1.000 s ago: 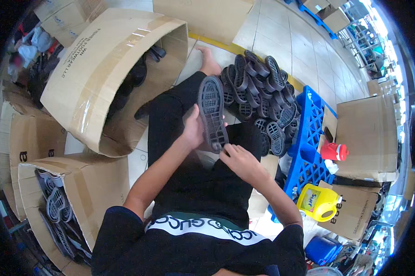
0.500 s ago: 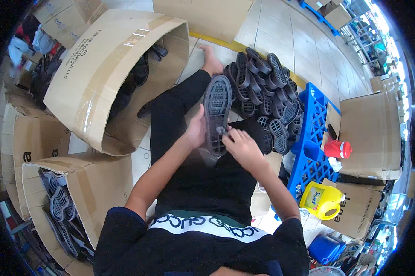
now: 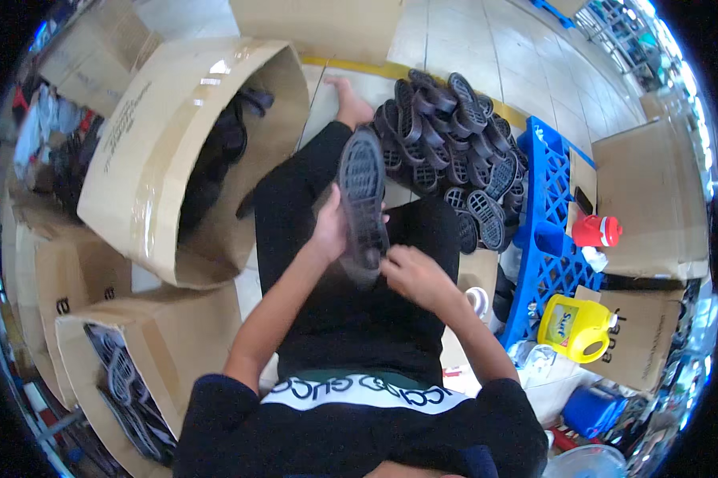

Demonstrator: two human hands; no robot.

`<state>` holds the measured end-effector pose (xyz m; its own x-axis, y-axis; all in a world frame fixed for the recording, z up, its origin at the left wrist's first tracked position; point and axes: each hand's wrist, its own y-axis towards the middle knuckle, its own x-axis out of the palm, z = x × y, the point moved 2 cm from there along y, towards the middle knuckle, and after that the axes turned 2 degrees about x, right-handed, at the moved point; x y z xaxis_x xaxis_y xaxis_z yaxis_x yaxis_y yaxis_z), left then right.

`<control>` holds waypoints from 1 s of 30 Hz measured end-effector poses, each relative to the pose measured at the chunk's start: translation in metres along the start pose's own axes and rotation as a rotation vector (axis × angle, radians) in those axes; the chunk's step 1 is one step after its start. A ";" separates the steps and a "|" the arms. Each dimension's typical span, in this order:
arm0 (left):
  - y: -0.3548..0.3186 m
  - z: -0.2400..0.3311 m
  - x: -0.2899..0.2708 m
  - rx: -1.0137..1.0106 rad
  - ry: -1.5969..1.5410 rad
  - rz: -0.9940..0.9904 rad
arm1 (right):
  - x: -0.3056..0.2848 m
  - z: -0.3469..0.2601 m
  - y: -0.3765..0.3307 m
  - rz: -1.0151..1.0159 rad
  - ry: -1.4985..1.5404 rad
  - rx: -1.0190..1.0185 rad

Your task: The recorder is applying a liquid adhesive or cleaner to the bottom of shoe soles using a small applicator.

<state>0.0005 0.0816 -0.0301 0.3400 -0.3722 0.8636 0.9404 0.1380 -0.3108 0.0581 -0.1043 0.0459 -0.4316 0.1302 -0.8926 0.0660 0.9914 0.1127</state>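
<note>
A dark grey shoe sole (image 3: 363, 171) with a gridded underside stands upright over my lap, its heel end toward me. My left hand (image 3: 328, 227) is closed round the sole's left edge. At the heel end on the right, my right hand (image 3: 416, 277) is pinched beside the sole. Whatever lies between those fingertips is too small and blurred to name; a small dark shape sits against the heel there. Just beyond my knee lies a heap of similar dark soles (image 3: 457, 131), stacked loosely on the floor.
Left stands a large cardboard box (image 3: 148, 151) tipped open, dark soles inside. Nearer is another box (image 3: 199, 334) with soles. On the right are a blue plastic pallet (image 3: 543, 215), a red jug (image 3: 596, 231), a yellow bottle (image 3: 574, 328) and a blue container (image 3: 594, 410).
The right hand has moved slightly down and toward the heel end of the sole. The sole has shifted a little left, still in my left hand. The head view has turned slightly.
</note>
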 end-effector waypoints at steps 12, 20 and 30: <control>0.033 -0.028 -0.013 -0.274 0.175 0.399 | 0.071 0.082 -0.103 1.501 1.453 0.667; 0.167 -0.055 0.104 -0.529 0.517 -0.130 | 0.105 0.103 -0.139 1.983 1.966 0.659; 0.262 -0.019 -0.007 0.076 0.977 0.150 | 0.106 0.098 -0.150 1.934 1.941 0.702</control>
<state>0.2450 0.1032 -0.1248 0.3413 -0.9347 0.0996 0.8962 0.2915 -0.3345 0.0907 -0.2397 -0.1086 0.5028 0.4285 0.7507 0.8375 -0.0267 -0.5457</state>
